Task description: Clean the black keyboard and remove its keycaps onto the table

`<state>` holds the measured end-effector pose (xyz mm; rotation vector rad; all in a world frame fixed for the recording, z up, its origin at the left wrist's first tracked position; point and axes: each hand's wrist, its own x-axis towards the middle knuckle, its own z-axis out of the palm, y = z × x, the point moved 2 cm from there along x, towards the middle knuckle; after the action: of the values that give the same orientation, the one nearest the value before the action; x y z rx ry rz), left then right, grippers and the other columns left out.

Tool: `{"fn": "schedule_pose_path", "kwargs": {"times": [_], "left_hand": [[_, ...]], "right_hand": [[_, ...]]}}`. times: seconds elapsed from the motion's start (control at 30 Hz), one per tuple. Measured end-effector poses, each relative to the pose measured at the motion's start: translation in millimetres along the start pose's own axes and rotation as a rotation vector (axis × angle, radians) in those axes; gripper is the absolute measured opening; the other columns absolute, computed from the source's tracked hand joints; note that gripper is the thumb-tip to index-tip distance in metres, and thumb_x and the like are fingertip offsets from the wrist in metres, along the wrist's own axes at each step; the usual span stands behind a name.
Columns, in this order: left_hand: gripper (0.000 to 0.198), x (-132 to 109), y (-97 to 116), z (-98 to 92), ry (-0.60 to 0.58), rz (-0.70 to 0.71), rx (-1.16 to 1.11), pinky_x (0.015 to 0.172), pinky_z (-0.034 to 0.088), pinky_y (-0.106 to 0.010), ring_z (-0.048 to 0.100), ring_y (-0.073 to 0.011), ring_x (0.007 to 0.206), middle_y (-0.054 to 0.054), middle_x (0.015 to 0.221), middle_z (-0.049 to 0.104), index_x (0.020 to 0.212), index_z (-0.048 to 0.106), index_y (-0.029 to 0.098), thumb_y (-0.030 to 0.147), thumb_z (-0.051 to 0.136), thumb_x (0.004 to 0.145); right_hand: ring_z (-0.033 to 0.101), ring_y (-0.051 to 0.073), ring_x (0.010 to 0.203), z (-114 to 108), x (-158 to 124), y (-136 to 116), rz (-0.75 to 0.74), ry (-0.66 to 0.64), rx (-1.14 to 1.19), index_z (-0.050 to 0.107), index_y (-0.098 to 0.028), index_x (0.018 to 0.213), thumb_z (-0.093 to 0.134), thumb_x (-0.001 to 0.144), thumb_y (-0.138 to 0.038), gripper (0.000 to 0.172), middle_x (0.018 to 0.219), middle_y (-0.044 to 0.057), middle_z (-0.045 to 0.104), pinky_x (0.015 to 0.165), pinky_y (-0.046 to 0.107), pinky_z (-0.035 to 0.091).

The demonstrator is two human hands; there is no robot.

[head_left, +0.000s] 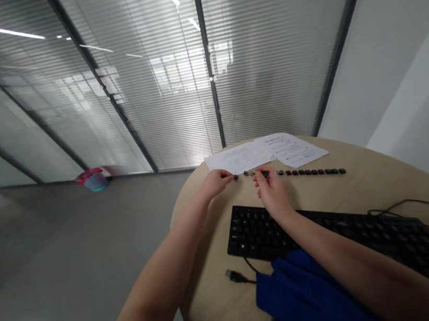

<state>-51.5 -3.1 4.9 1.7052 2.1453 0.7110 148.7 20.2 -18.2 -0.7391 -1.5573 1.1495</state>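
Note:
My left hand [217, 182] is at the far left part of the round table, its fingertips pinched together on a small black keycap [236, 177]. Just to the right, my right hand [270, 191] is closed around what looks like a wire keycap puller [266, 173] with a dark middle. Thin wire shows on both sides of these fingers, and a small dark piece sits at its left end. A row of black keycaps [314, 172] runs rightward from my right hand. Under my right forearm lies a black keyboard [249, 229], partly hidden by the arm.
Printed paper sheets [292, 150] lie along the table's far edge. A blue cloth [295, 292] and a USB plug [235, 276] are nearer me. The keyboard's cable [421, 199] loops at right. A pink and blue basket [96, 180] stands on the floor by the glass wall.

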Motion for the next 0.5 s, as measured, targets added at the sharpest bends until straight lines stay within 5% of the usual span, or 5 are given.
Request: {"fn": "schedule_pose_path", "kwargs": {"times": [0.13,0.3,0.5], "left_hand": [[0.035,-21,-4,0.9,-0.36,0.111,-0.165,0.048,0.035,-0.021,0.046,-0.0087,0.051,0.002,0.06,0.056,0.075,0.067,0.014,0.046,0.059,0.086],[0.035,-32,-1,-0.5,-0.782,0.151,-0.302,0.039,0.026,-0.02,0.038,-0.0065,0.042,0.004,0.06,0.054,0.082,0.063,0.016,0.051,0.064,0.083],[0.025,-29,0,8.5,-0.925,0.116,-0.29,0.037,0.031,-0.019,0.046,-0.008,0.044,0.002,0.067,0.063,0.091,0.065,0.018,0.039,0.068,0.078]], "right_hand": [[0.054,0.016,0.057,5,-11,-9,0.03,-0.187,0.024,0.054,-0.023,0.097,0.05,0.091,-0.057,0.035,0.07,0.0,0.058,0.05,0.026,0.041],[0.048,0.014,0.05,4,-22,-18,0.05,-0.447,-0.138,0.056,-0.023,0.087,0.051,0.092,-0.049,0.028,0.058,-0.005,0.051,0.052,0.027,0.039],[0.048,0.014,0.049,-3,-24,-22,0.109,-0.561,-0.271,0.057,-0.023,0.086,0.051,0.092,-0.043,0.022,0.056,-0.005,0.052,0.053,0.027,0.039]]}}
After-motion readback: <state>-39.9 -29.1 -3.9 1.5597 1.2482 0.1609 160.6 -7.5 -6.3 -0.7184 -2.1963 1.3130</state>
